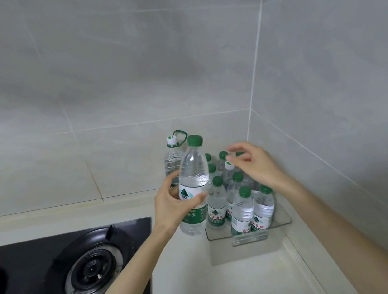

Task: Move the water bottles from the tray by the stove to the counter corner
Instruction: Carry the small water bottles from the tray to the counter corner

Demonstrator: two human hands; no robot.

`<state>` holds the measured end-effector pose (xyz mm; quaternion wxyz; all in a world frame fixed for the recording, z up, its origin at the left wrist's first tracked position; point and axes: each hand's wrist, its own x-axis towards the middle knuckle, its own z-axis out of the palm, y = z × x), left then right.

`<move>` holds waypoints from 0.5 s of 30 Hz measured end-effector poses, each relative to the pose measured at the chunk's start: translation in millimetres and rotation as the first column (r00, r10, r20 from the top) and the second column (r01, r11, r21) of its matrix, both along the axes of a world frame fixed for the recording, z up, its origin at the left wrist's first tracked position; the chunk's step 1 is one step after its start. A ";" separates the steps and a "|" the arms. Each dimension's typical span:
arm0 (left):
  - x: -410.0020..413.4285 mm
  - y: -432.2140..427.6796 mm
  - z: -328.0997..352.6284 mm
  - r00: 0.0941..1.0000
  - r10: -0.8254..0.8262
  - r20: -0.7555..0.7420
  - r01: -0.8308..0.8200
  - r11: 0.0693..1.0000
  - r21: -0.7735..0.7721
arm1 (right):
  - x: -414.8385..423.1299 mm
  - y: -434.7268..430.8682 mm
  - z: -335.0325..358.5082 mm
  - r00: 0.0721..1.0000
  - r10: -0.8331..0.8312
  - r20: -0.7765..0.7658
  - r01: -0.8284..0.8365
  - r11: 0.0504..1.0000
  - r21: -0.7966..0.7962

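Several small green-capped bottles (240,211) stand packed together in the clear tray (284,221), which sits on the pale surface (207,282) between the stove (80,270) and the tiled wall corner. Our left hand (174,207) has its fingers (199,199) wrapped around the middle of one tall bottle (193,184), thumb in front over the label, holding it upright just left of the tray; we cannot tell whether its base rests on the surface or hangs a little above it. Behind it, against the back wall, stands a bottle with a loop handle (173,158). Our right hand (252,163) hovers over the rear rows of the tray with its fingers (234,148) loosely spread and curled down toward the caps, gripping nothing yet. To do this step well, we judge that the left hand should keep the tall bottle vertical and set it down flat beside the looped one, well clear of the burner. The right hand should pick one cap at the back, close on the neck below it and lift straight up, since the bottles stand touching and a sideways pull would likely topple the neighbours
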<state>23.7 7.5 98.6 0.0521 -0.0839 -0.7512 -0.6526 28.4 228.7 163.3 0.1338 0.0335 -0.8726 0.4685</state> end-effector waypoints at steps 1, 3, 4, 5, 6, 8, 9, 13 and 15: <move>-0.8 -4.1 -1.5 1.000 0.009 0.003 -0.009 1.000 -0.006 | -4.2 7.9 -15.6 0.997 -0.037 0.064 0.032 0.996 0.080; -0.1 -9.8 -2.5 1.000 0.019 0.005 -0.019 1.000 -0.018 | -11.0 22.5 -49.2 0.976 -0.117 0.184 0.070 0.967 0.245; 0.8 -12.1 -3.2 1.000 0.019 0.005 -0.019 1.000 -0.020 | -14.0 28.4 -65.2 0.962 -0.153 0.227 0.079 0.950 0.304; 1.7 -14.0 -3.5 1.000 0.021 0.007 -0.021 1.000 -0.022 | -16.0 32.6 -79.3 0.948 -0.185 0.258 0.091 0.937 0.338; 2.4 -15.0 -4.0 1.000 0.027 0.012 -0.026 0.999 -0.026 | -17.3 35.8 -91.3 0.939 -0.210 0.271 0.105 0.929 0.356; 4.9 -18.3 -6.0 0.999 0.043 0.027 -0.042 0.999 -0.030 | -18.5 34.9 -107.7 0.933 -0.257 0.252 0.152 0.916 0.372; 5.9 -19.2 -6.4 0.998 0.049 0.033 -0.048 0.998 -0.028 | -18.5 33.6 -111.6 0.933 -0.278 0.227 0.179 0.908 0.378; 9.5 -28.4 -11.4 0.997 0.057 0.053 -0.056 0.998 -0.027 | -16.7 23.9 -119.2 0.937 -0.314 0.153 0.242 0.899 0.364; 11.5 -32.9 -13.4 0.997 0.056 0.061 -0.054 0.998 -0.023 | -14.5 18.1 -120.7 0.937 -0.331 0.107 0.280 0.900 0.334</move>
